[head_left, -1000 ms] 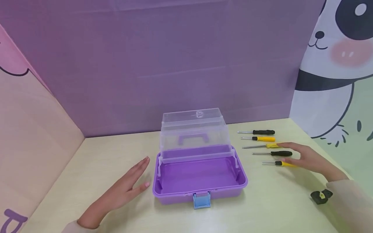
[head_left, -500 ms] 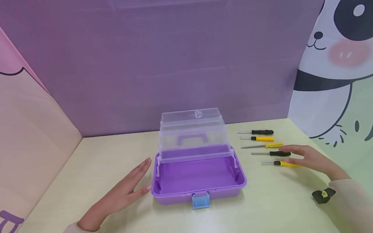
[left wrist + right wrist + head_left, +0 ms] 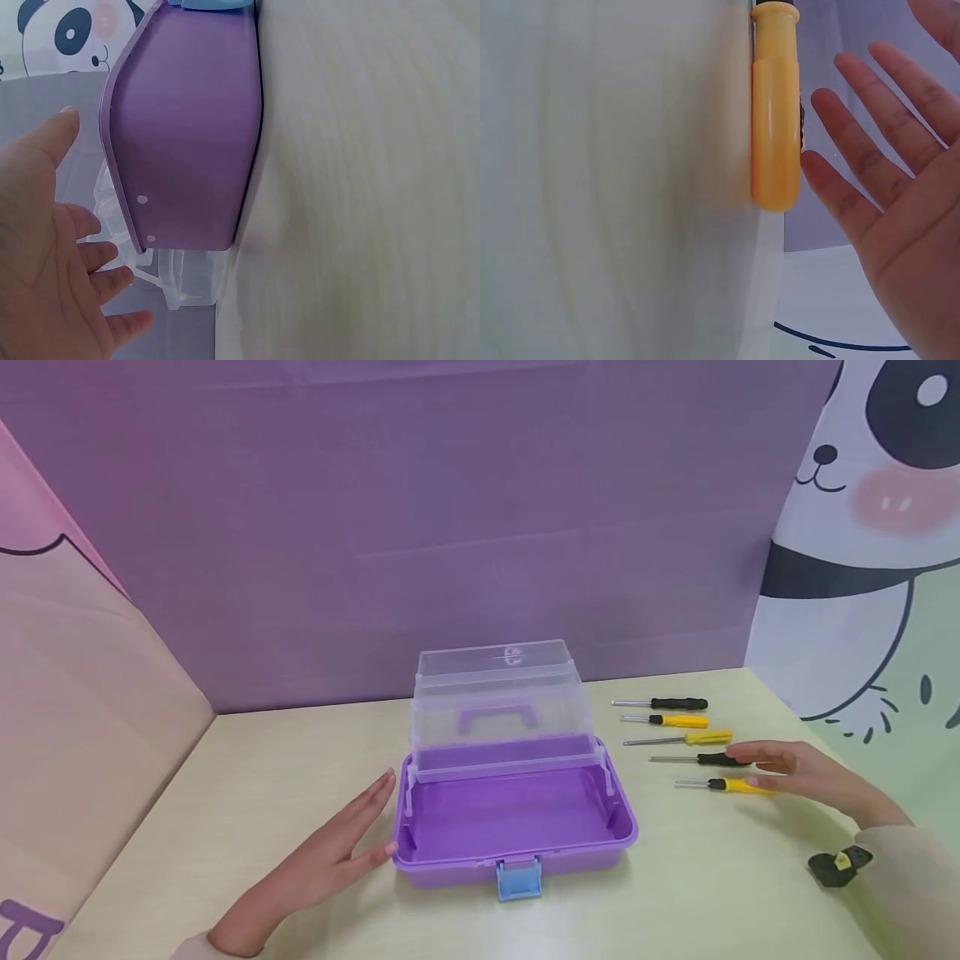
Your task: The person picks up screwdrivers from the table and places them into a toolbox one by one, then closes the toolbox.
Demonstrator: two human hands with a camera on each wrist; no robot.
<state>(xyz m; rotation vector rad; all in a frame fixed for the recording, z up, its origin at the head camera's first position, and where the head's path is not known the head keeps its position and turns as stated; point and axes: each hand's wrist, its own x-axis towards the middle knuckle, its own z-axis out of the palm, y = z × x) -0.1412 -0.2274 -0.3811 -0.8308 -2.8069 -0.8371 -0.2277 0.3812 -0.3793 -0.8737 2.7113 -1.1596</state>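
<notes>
A purple plastic toolbox point(image 3: 585, 858) stands with its clear lid point(image 3: 495, 689) raised and blue latch point(image 3: 519, 880) hanging in front. Its inside holds nothing. My left hand point(image 3: 322, 856) is beside its left side, fingers extended, thumb by the front left corner; whether it touches I cannot tell. Several screwdrivers lie in a column at the right, tips leftward. My right hand point(image 3: 817, 781) hovers at the nearest two handles, one black point(image 3: 716, 760), one yellow point(image 3: 735, 785). In the right wrist view, its loose fingers stand apart from the yellow handle point(image 3: 776, 135), holding nothing.
Farther back lie a yellow screwdriver point(image 3: 708, 737), a yellow-and-black one point(image 3: 682, 721) and a black one point(image 3: 678, 703). A small black device point(image 3: 840, 867) sits by the right sleeve. A purple cloth wall point(image 3: 480, 527) backs the table point(image 3: 300, 760); printed panels flank it.
My right hand has drawn back slightly, from the middle yellow screwdriver's handle to the nearest two. My left hand has shifted slightly toward the toolbox. Toolbox and screwdrivers have stayed put.
</notes>
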